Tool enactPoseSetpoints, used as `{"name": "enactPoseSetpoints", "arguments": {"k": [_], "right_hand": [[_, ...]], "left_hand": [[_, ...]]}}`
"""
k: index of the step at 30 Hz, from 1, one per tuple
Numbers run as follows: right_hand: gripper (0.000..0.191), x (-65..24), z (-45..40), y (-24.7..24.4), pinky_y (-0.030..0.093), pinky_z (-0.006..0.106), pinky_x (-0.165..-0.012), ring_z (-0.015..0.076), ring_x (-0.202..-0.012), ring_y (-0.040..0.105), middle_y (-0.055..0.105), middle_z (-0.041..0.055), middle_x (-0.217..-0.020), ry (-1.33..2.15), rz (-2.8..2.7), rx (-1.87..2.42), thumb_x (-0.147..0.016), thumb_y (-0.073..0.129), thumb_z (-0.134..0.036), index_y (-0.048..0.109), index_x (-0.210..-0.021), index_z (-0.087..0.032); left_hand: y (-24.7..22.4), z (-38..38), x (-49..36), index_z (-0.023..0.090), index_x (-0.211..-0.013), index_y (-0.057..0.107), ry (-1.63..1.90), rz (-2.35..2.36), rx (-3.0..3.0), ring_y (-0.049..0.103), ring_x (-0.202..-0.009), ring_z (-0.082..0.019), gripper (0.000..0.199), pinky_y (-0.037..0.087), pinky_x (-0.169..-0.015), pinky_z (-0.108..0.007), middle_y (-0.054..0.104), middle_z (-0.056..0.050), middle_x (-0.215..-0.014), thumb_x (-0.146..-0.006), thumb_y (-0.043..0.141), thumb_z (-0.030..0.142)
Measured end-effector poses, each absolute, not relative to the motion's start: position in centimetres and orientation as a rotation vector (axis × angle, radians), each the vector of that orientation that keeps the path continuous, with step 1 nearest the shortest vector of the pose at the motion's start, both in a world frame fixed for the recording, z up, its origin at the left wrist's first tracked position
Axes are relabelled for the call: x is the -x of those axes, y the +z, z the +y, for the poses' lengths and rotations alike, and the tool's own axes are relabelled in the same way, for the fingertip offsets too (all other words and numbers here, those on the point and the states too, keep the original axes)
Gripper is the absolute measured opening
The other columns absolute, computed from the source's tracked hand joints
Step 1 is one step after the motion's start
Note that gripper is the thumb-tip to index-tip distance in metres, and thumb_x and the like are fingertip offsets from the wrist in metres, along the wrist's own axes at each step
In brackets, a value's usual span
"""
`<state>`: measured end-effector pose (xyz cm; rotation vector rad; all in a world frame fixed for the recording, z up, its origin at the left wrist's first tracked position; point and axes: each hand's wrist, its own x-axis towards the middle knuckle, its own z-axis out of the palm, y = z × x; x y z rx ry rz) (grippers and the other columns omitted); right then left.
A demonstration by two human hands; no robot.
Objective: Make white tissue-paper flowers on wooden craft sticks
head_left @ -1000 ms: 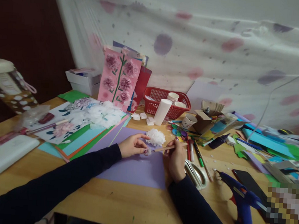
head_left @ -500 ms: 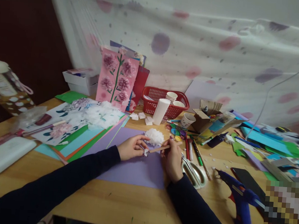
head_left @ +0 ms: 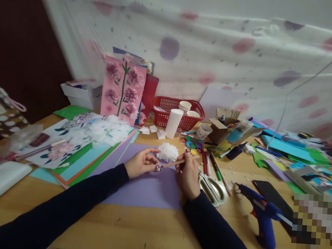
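In the middle of the head view, my left hand (head_left: 140,161) pinches a small white paper piece (head_left: 157,168) at its fingertips. My right hand (head_left: 189,173) is closed around a flat wooden stick (head_left: 172,164), whose left end meets or nearly meets the white piece. Just behind the fingers lies a fluffy white paper flower (head_left: 167,152). Both hands are over a purple sheet of paper (head_left: 146,193). Scissors with pale handles (head_left: 215,192) lie right beside my right wrist.
A blue glue gun (head_left: 262,207) and a dark phone (head_left: 271,198) lie at right. Markers (head_left: 215,166) and paint pots (head_left: 191,144) sit behind the scissors. Farther back stand a white roll (head_left: 174,124), a red basket (head_left: 161,116) and a paper cup (head_left: 203,131). Coloured sheets (head_left: 79,164) lie left.
The view has shifted slightly, so the table things appear a little farther left. The wooden stick's tip and the white piece stay close together; both hands keep their holds.
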<state>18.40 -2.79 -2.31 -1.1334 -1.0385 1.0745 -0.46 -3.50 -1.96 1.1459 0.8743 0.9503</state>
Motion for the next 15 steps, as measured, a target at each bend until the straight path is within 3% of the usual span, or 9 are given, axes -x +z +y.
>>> {"name": "enactPoseSetpoints", "arguments": {"k": [9,15], "right_hand": [[0.045,-19.7,-1.6,-2.1,0.033,0.025,-0.044,0.0117,-0.039,0.047,0.052,-0.0023,-0.042,0.670,-1.242,1.195,-0.087,0.044,-0.052,0.055,-0.056,-0.021],[0.043,-19.4,-1.6,-2.5,0.035,0.023,-0.046,0.0119,-0.043,0.051,0.059,-0.0009,-0.050,0.663,-1.301,1.157,-0.085,0.050,-0.055,0.060,-0.060,-0.021]], "left_hand": [[-2.4,-3.0,1.0,0.015,-0.110,0.050,0.935,0.978,-1.262,0.065,-0.069,-0.014,0.063,0.049,-0.073,-0.032,0.066,0.000,-0.076,-0.057,0.082,0.024],[-1.5,-3.3,0.8,0.014,-0.110,0.050,0.879,1.034,-1.319,0.065,-0.070,-0.014,0.062,0.049,-0.074,-0.030,0.068,0.000,-0.075,-0.056,0.080,0.021]]}}
